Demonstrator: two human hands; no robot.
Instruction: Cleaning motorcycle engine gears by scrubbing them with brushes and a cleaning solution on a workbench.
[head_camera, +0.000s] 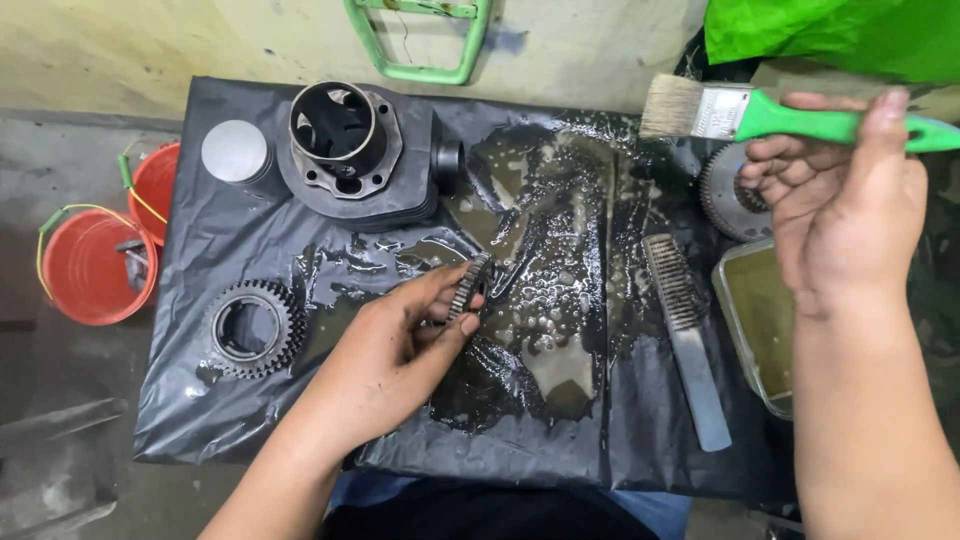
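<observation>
Head view: the left hand pinches a small gear over the wet black sheet. The right hand grips a green brush. Brushing goes best with the gear held tight.

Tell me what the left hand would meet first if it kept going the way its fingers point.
Probably the wet, oily patch of the black plastic sheet. The left hand, holding a small grey metal gear, points up and right across it; depth is unclear.

Left hand low, fingers pinched; right hand raised, fingers apparently curled closed.
</observation>
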